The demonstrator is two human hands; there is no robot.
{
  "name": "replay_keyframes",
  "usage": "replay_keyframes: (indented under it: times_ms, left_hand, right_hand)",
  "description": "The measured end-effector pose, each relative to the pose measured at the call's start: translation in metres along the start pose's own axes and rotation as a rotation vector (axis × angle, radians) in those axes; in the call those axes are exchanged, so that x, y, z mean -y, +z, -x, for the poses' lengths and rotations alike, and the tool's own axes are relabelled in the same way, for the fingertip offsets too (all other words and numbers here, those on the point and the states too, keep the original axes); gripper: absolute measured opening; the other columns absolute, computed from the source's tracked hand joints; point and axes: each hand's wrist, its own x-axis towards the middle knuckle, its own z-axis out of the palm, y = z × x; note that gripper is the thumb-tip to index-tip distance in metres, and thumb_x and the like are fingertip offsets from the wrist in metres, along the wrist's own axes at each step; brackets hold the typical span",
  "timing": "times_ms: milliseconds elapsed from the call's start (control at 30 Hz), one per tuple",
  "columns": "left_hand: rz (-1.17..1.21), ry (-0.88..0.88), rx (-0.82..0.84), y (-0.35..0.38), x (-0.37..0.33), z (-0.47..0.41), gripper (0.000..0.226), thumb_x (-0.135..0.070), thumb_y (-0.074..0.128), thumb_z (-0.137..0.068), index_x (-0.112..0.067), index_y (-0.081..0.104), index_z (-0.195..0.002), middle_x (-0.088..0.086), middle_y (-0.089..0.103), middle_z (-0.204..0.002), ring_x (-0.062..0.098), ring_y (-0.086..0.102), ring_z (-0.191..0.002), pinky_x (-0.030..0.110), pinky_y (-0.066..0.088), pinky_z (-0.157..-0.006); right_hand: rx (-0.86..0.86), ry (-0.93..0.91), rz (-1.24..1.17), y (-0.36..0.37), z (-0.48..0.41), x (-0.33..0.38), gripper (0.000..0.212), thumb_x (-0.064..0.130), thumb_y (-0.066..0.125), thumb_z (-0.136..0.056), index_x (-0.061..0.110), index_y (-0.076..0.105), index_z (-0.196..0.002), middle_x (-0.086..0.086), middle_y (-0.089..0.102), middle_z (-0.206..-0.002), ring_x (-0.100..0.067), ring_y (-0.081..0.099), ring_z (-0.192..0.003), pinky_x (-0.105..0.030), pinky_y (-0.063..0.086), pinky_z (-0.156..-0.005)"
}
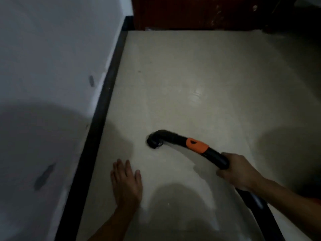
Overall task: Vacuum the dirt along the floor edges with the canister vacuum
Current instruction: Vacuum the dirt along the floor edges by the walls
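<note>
A black vacuum wand [213, 154] with an orange collar [196, 145] curves across the pale tiled floor. Its round brush nozzle [154, 140] points down at the floor, some way to the right of the dark skirting board [104, 105]. My right hand [238, 171] grips the wand behind the orange collar. The black hose [255, 200] runs back under my right forearm toward the lower right. My left hand [126, 180] is low over the floor with straight fingers, left of the nozzle and near the skirting. Whether it touches the floor is not clear.
A white wall [52, 66] with a few dark marks rises on the left above the skirting. A dark red-brown wooden door [199, 13] closes the far end. A small dark speck [139, 71] lies on the floor. Shadows cover the near floor.
</note>
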Motion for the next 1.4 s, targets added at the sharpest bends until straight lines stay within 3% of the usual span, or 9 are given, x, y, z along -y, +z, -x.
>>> replay_keyframes:
  times_ms: [167, 400, 600, 767, 967, 1167, 1233, 1300, 1400]
  left_hand:
    - [-0.031, -0.069, -0.007, -0.008, 0.032, 0.024, 0.061, -0.037, 0.035, -0.089, 0.005, 0.053, -0.131, 0.027, 0.043, -0.143, 0.04, 0.039, -0.134, 0.047, 0.024, -0.112]
    - [-0.001, -0.058, 0.001, -0.007, 0.036, 0.023, 0.059, -0.035, 0.029, -0.096, 0.003, 0.043, -0.14, 0.024, 0.033, -0.151, 0.035, 0.027, -0.142, 0.047, 0.021, -0.115]
    - [-0.043, -0.075, 0.052, -0.008, 0.037, 0.025, 0.062, -0.039, 0.022, -0.099, 0.0, 0.038, -0.144, 0.021, 0.026, -0.155, 0.031, 0.019, -0.145, 0.047, 0.018, -0.116]
    - [-0.062, -0.098, 0.072, -0.01, 0.035, 0.023, 0.062, -0.04, 0.025, -0.098, -0.003, 0.036, -0.146, 0.019, 0.024, -0.156, 0.029, 0.018, -0.146, 0.045, 0.016, -0.115]
    - [-0.038, -0.116, 0.063, -0.015, 0.036, 0.023, 0.062, -0.041, 0.025, -0.098, -0.003, 0.036, -0.146, 0.019, 0.027, -0.155, 0.029, 0.022, -0.145, 0.044, 0.019, -0.119]
    - [-0.008, -0.058, 0.148, -0.024, 0.047, 0.054, 0.081, -0.054, -0.009, -0.091, -0.004, 0.011, -0.152, 0.014, 0.002, -0.16, 0.025, -0.002, -0.149, 0.04, -0.001, -0.121]
    - [0.002, -0.057, 0.13, -0.03, 0.055, 0.098, 0.081, -0.052, -0.011, -0.095, -0.003, 0.022, -0.15, 0.015, 0.014, -0.159, 0.026, 0.01, -0.148, 0.041, 0.008, -0.121]
    - [0.032, -0.083, 0.108, -0.033, 0.064, 0.149, 0.069, -0.046, 0.007, -0.101, -0.001, 0.04, -0.142, 0.017, 0.034, -0.152, 0.028, 0.028, -0.143, 0.042, 0.021, -0.118]
    - [0.037, -0.151, 0.073, -0.039, 0.083, 0.21, 0.061, -0.042, 0.023, -0.1, 0.0, 0.049, -0.137, 0.019, 0.041, -0.147, 0.03, 0.037, -0.138, 0.039, 0.024, -0.112]
  right_hand:
    - [-0.144, -0.071, 0.001, -0.008, -0.069, 0.056, 0.015, 0.018, 0.074, -0.073, 0.015, 0.062, -0.083, -0.012, 0.066, -0.074, -0.03, 0.066, -0.067, -0.036, 0.054, -0.063]
    - [0.002, -0.241, -0.031, 0.02, -0.132, 0.159, 0.016, 0.017, 0.072, -0.076, 0.011, 0.06, -0.084, -0.009, 0.062, -0.072, -0.029, 0.063, -0.064, -0.031, 0.049, -0.057]
    - [0.201, -0.301, -0.052, 0.052, -0.088, 0.15, 0.023, 0.013, 0.076, -0.074, 0.026, 0.057, -0.074, 0.001, 0.062, -0.066, -0.015, 0.06, -0.055, -0.026, 0.045, -0.054]
    - [0.097, -0.182, -0.364, 0.039, -0.085, 0.154, 0.013, 0.002, 0.07, -0.079, 0.009, 0.062, -0.085, -0.014, 0.059, -0.055, -0.026, 0.054, -0.044, -0.039, 0.049, -0.051]
    - [0.188, -0.282, -0.371, 0.044, -0.041, 0.181, 0.014, -0.001, 0.067, -0.079, 0.009, 0.058, -0.08, -0.013, 0.055, -0.052, -0.023, 0.05, -0.042, -0.031, 0.046, -0.045]
    - [0.223, -0.334, -0.3, 0.046, 0.022, 0.168, 0.012, -0.002, 0.068, -0.079, 0.004, 0.058, -0.085, -0.014, 0.053, -0.053, -0.023, 0.048, -0.042, -0.032, 0.045, -0.045]
    - [0.243, -0.34, -0.261, 0.05, 0.046, 0.16, 0.012, -0.001, 0.068, -0.08, 0.004, 0.059, -0.087, -0.013, 0.053, -0.052, -0.023, 0.049, -0.041, -0.031, 0.044, -0.044]
    - [0.258, -0.348, -0.237, 0.057, 0.07, 0.15, 0.014, 0.0, 0.069, -0.079, 0.009, 0.06, -0.087, -0.012, 0.054, -0.052, -0.024, 0.049, -0.041, -0.032, 0.044, -0.044]
    - [0.287, -0.359, -0.233, 0.073, 0.106, 0.131, 0.016, 0.001, 0.07, -0.077, 0.013, 0.06, -0.082, -0.009, 0.055, -0.051, -0.023, 0.05, -0.041, -0.034, 0.045, -0.046]
